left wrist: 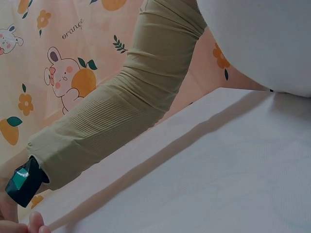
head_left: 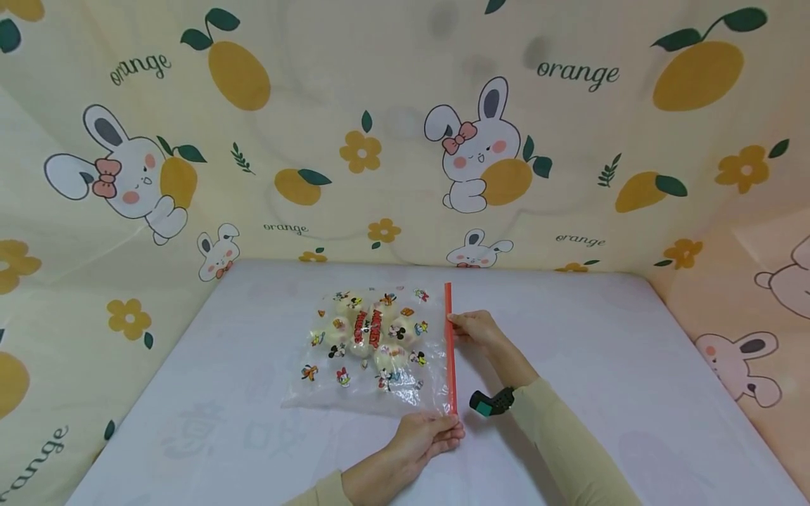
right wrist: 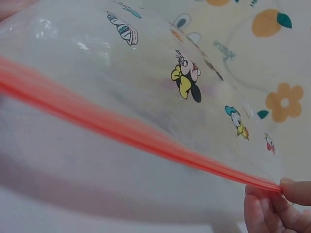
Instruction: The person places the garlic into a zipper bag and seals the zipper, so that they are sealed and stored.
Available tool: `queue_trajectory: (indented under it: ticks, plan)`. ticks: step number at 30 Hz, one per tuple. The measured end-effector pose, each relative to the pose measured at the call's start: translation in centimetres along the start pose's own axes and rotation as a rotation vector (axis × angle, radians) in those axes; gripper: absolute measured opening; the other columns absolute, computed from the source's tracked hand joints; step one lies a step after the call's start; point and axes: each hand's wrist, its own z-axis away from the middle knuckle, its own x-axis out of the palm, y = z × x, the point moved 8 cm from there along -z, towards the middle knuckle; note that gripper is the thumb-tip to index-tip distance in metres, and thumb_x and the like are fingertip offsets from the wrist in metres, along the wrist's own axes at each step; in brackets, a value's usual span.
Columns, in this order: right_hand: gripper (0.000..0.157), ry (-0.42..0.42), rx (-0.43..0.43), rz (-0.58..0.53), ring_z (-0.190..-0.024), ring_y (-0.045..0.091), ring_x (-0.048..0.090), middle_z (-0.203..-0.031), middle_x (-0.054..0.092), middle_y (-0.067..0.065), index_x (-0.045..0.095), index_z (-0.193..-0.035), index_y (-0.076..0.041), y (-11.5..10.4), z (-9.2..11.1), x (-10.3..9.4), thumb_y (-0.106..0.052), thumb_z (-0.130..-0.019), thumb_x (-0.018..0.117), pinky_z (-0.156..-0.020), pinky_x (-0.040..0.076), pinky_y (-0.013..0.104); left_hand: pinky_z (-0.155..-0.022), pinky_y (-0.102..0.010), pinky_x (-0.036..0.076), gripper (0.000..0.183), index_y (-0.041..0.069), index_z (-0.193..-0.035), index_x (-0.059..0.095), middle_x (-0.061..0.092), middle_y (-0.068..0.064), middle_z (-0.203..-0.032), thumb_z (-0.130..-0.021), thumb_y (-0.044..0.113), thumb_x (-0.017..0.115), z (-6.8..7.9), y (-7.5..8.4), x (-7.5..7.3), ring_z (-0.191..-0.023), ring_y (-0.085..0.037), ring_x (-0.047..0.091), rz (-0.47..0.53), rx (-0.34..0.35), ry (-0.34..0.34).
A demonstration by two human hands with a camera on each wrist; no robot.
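A clear zip bag (head_left: pixel 373 344) with cartoon prints lies flat on the table, a red zip strip (head_left: pixel 450 351) along its right edge. Several pale round pieces (head_left: pixel 392 356) show inside, their kind blurred by the plastic and prints. My left hand (head_left: pixel 422 439) pinches the near end of the strip between thumb and fingers. Farther up, my right hand (head_left: pixel 476 327) grips the same strip, and in the right wrist view the thumb and fingers of my right hand (right wrist: pixel 272 206) close on it. The left wrist view catches just fingertips (left wrist: pixel 36 222) low in the corner.
A white-covered table (head_left: pixel 588 365) stretches out on both sides of the bag. Behind it hangs a cream cloth (head_left: pixel 392 84) printed with rabbits and oranges. A black wrist device (head_left: pixel 492 402) sits on my right wrist, below the sleeve (head_left: pixel 563 443).
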Motion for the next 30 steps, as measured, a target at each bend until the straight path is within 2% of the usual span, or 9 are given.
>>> queue_trajectory:
  ticks: [12, 22, 30]
  plan:
    - [0.036, 0.012, 0.017, -0.018, -0.068, 0.008, 0.056, -0.071, 0.059, -0.004, 0.059, -0.116, 0.01, -0.18, 0.01, -0.11, -0.02, -0.096, 0.059, -0.062, 0.05, 0.016, -0.081, -0.026, 0.06, 0.026, -0.003, -0.109, 0.067, 0.075, -0.006, -0.09, -0.091, 0.016, 0.064, -0.21, -0.21, -0.11, -0.076, -0.007, 0.069, -0.01, -0.029, 0.022]
    - [0.04, 0.014, 0.015, -0.01, -0.068, 0.007, 0.056, -0.074, 0.06, -0.004, 0.059, -0.12, 0.009, -0.13, -0.36, -0.13, -0.024, -0.096, 0.059, -0.062, 0.051, 0.015, -0.077, -0.024, 0.06, 0.026, -0.008, -0.11, 0.065, 0.072, -0.002, -0.082, -0.093, 0.011, 0.062, -0.1, -0.12, 0.08, -0.073, -0.006, 0.067, 0.007, 0.016, -0.001]
    - [0.041, 0.014, 0.006, -0.027, -0.067, 0.006, 0.057, -0.074, 0.061, -0.004, 0.058, -0.122, 0.01, -0.26, -0.54, -0.24, -0.022, -0.096, 0.059, -0.063, 0.052, 0.015, -0.077, -0.024, 0.06, 0.026, -0.008, -0.109, 0.065, 0.073, -0.002, -0.083, -0.093, 0.012, 0.062, -0.14, -0.16, 0.04, -0.074, -0.006, 0.067, -0.006, 0.008, 0.01]
